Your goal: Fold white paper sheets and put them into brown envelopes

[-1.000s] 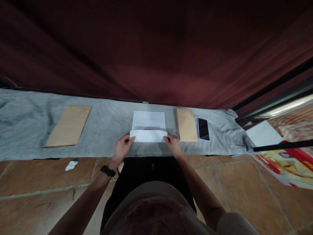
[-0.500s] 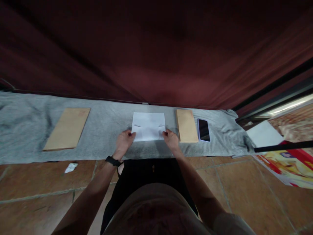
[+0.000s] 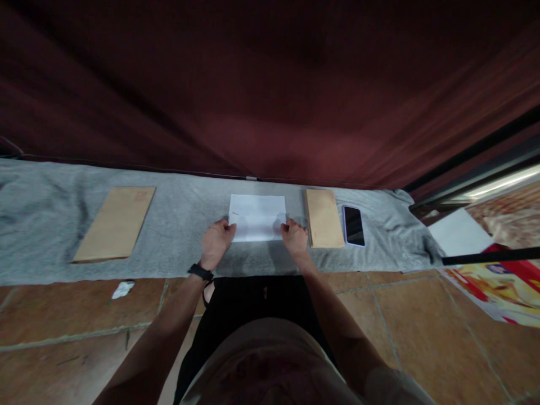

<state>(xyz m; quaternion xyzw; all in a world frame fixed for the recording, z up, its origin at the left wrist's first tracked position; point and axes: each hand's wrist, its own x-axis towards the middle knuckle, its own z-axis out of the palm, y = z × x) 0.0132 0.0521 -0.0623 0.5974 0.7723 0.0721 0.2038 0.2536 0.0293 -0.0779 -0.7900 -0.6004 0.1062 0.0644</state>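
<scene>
A sheet of white paper point(image 3: 258, 211) lies in front of me with a crease running across it. My left hand point(image 3: 217, 239) pinches its left edge between thumb and fingers, a dark band around the wrist. On the opposite edge my right hand point(image 3: 294, 236) has the same kind of pinch, fingers curled. Right of that hand sits a stack of brown envelopes point(image 3: 324, 219). Farther left, a brown envelope point(image 3: 118, 222) rests flat by itself.
The grey cloth point(image 3: 181, 225) covers a long narrow surface. A phone point(image 3: 354, 226) lies beside the envelope stack. Behind hangs a dark red curtain point(image 3: 261, 112). Crumpled tissue point(image 3: 122, 289) is on the tiled floor point(image 3: 405, 315); a colourful box point(image 3: 498, 284) stands at right.
Both hands keep hold of the paper's sides and have shifted slightly. The paper's lower part looks flatter, with its right-hand crease mark no longer showing.
</scene>
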